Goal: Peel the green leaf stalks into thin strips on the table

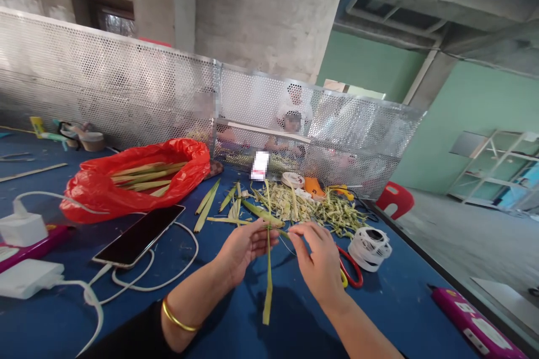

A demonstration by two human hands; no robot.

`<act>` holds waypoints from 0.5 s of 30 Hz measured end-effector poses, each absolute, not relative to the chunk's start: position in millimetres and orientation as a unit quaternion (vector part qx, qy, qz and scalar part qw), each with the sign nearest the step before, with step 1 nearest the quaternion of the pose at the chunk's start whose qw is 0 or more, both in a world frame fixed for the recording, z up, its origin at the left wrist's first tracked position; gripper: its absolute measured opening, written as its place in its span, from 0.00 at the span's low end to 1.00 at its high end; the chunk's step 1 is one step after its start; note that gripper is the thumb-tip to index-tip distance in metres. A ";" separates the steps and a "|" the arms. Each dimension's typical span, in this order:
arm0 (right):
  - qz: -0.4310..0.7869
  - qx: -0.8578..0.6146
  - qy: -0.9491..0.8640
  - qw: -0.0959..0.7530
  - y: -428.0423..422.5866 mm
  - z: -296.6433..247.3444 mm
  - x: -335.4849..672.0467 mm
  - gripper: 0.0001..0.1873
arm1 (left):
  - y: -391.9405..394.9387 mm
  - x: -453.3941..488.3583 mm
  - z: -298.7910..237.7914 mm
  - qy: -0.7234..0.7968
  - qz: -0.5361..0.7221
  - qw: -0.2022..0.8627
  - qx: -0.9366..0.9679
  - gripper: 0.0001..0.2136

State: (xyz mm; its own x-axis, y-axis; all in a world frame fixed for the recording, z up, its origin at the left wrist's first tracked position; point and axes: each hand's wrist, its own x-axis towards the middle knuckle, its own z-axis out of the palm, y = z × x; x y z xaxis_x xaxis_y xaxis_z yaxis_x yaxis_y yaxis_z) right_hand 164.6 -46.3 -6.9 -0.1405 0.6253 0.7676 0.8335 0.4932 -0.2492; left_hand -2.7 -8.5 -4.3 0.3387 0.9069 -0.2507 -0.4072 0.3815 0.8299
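Note:
My left hand (248, 247), with a gold bangle on its wrist, pinches crossed strips of pale green leaf between thumb and fingers. One long leaf strip (268, 286) hangs down from this crossing over the blue table. My right hand (315, 252) pinches the end of another strip just right of the crossing. Behind the hands lies a pile of cut leaf pieces (295, 202). Red-handled scissors (356, 269) lie partly hidden by my right hand, beside a white roll of tape or ribbon (370, 248).
A red plastic bag (92, 179) of long leaves stands at left. A phone (138, 238) with white charging cables lies before it. A purple power strip (471, 320) is at right. A perforated metal screen (261, 101) closes the table's back, with people behind it.

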 end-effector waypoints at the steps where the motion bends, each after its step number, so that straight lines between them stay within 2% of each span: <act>1: -0.097 -0.486 -0.757 0.426 -47.8 -6.5 162.1 0.11 | -8.7 -1.8 -5.2 0.361 0.446 0.744 0.342 0.12; 6: 0.104 -0.538 -0.757 0.355 -46.4 -14.0 149.0 0.15 | -11.4 5.7 -13.2 0.359 0.473 0.728 0.342 0.12; 9: 0.198 -0.551 -0.723 0.365 -43.2 -18.2 148.2 0.15 | -12.7 7.2 -14.4 0.357 0.460 0.729 0.359 0.14; 15: 0.160 -0.548 -0.702 0.425 -42.1 -13.1 157.3 0.15 | -12.1 -1.3 -2.4 0.414 0.436 0.703 0.380 0.22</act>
State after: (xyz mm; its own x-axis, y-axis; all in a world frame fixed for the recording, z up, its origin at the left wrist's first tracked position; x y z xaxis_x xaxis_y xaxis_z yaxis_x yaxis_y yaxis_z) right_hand 157.3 -42.1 -13.1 -0.0367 0.9060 0.4216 0.6337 0.3473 -0.6912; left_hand -1.3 -12.1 -2.4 0.2777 0.9275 -0.2503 -0.2984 0.3310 0.8952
